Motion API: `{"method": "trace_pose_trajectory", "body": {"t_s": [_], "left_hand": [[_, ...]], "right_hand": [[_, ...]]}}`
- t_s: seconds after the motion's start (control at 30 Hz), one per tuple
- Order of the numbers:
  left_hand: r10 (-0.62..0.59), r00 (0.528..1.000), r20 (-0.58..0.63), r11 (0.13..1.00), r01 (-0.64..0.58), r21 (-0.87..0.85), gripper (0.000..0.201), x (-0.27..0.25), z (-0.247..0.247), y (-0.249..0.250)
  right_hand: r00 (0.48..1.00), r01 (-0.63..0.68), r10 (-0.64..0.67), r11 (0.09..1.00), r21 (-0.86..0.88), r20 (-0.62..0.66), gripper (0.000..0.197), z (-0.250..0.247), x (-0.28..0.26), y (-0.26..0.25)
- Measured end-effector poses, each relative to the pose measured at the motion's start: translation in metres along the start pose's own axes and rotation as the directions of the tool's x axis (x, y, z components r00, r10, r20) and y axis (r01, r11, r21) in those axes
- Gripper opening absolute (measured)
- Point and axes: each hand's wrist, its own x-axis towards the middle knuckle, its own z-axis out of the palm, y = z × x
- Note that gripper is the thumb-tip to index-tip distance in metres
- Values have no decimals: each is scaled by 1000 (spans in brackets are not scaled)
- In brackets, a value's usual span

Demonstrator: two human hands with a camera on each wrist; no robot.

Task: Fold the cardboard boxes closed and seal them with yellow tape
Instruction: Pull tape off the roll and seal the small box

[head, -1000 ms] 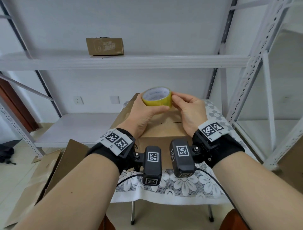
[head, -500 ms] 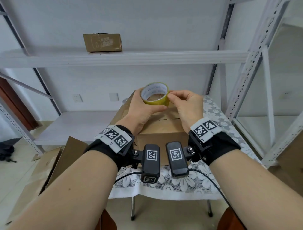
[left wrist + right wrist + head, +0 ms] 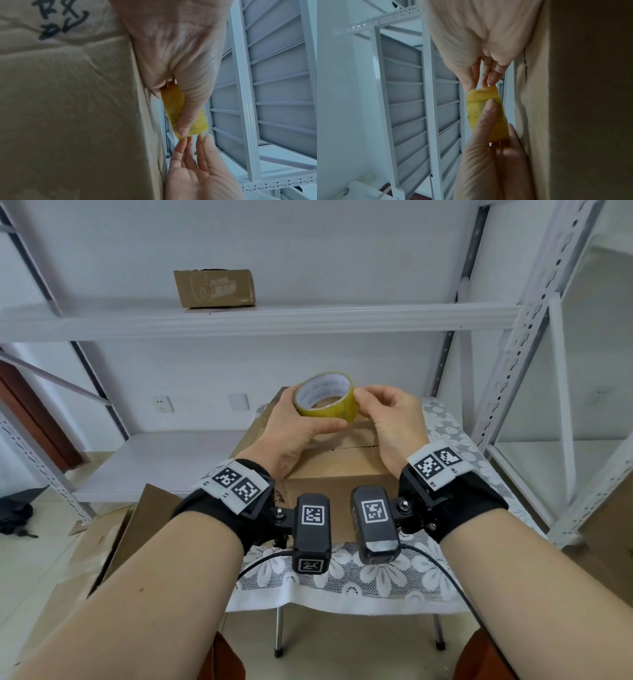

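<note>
Above closed box (image 3: 337, 470), left hand (image 3: 294, 436) holds tape roll (image 3: 325, 402), right hand (image 3: 390, 422) touching its rim

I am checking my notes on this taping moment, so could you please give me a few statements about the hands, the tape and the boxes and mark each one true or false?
1. The left hand grips the yellow tape roll. True.
2. The tape roll lies flat on the cardboard box. False: it is held up above the box top.
3. The right hand touches the roll's right side with its fingertips. True.
4. A strip of yellow tape already covers the box's top seam. False: the dark seam is bare.
5. A small cardboard box sits on the upper shelf. True.
</note>
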Motion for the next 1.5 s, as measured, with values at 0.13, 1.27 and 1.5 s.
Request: {"method": "trace_pose_trajectory", "body": {"t_s": [0.13, 1.27, 1.5], "left_hand": [[6, 1000, 2, 1000, -6, 18, 81, 0, 1, 0], [37, 995, -93, 985, -21, 170, 89, 2, 3, -4], [-1, 1000, -24, 988, 5, 152, 88, 1, -2, -2]], "right_hand": [[1000, 21, -19, 995, 97, -19, 11, -1, -2, -1], [996, 64, -67, 996, -56, -60, 22, 0, -5, 0], [996, 36, -24, 989, -142, 87, 14, -6, -4, -4]]}}
